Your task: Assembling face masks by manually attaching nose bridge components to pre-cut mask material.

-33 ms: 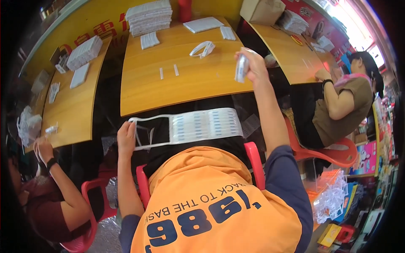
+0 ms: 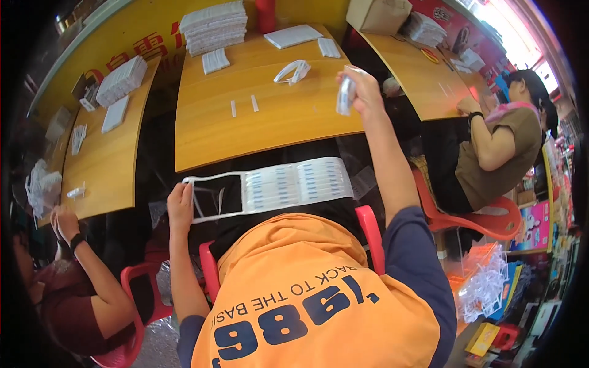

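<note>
My left hand (image 2: 180, 205) pinches the end corner of a white label sheet (image 2: 300, 183) stretched across my lap. Toward that hand the sheet is a bare frame with open gaps; its right part carries rows of labels with blue print. My right hand (image 2: 363, 92) is raised over the right front edge of the middle table, fingers closed around a small whitish, shiny packet (image 2: 345, 99). What the packet contains cannot be made out. On the table (image 2: 245, 132) lie two narrow white strips (image 2: 243, 106) and a loose white loop of band (image 2: 293, 72).
White stacks (image 2: 215, 27), flat white packs (image 2: 294, 37) and a red cylinder (image 2: 265, 15) stand at the back. Co-workers sit at side tables left (image 2: 104, 165) and right (image 2: 423, 92). A red chair (image 2: 370, 236) is under me; tangled white scraps (image 2: 481, 288) lie at lower right.
Both hands have shifted very slightly left, and the label sheet's left end with them. The holds look the same.
</note>
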`<action>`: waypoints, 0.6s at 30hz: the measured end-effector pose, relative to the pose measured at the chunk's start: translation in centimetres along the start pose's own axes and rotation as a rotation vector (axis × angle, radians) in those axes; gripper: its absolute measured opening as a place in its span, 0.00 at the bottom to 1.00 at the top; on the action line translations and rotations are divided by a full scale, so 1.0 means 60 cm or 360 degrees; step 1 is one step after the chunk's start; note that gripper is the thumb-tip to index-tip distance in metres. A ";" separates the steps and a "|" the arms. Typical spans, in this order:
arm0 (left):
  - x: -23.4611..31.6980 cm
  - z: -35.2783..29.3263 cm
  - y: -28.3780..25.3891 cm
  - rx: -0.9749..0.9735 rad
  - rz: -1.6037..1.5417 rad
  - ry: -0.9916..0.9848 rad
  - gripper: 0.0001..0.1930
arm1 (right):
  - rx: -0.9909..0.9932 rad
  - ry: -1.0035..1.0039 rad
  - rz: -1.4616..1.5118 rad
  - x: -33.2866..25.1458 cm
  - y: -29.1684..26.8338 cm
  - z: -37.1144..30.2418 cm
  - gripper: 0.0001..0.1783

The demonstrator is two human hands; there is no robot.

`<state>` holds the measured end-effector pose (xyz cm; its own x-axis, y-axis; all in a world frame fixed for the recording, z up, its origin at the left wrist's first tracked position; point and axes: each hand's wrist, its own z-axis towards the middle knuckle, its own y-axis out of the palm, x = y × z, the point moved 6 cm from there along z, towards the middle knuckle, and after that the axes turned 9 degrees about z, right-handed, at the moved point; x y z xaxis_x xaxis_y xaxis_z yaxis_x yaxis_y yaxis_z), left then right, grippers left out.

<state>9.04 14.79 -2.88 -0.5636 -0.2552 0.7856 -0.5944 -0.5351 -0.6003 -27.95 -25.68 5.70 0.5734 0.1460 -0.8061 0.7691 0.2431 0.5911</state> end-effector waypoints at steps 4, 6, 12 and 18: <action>-0.022 -0.016 -0.008 -0.0039 0.0321 -0.0117 0.12 | 0.0194 0.0092 -0.0134 0.062 -0.040 0.093 0.22; 0.007 -0.028 0.006 0.0102 0.0836 0.0027 0.08 | 0.0590 -0.0417 -0.0820 0.066 -0.084 0.088 0.26; 0.163 -0.042 0.074 -0.0038 0.1085 0.0240 0.11 | -0.0447 -0.0430 -0.1475 0.099 0.093 -0.108 0.21; 0.114 0.000 0.171 -0.0403 0.0470 -0.0416 0.21 | -0.1589 -0.0224 -0.1584 0.192 0.192 -0.296 0.11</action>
<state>-0.87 7.55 -3.67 -0.5857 -0.5787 0.5675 -0.5698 -0.2039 -0.7960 -17.52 -4.17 2.72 -0.0134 -0.5665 -0.8240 0.3765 0.7605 -0.5290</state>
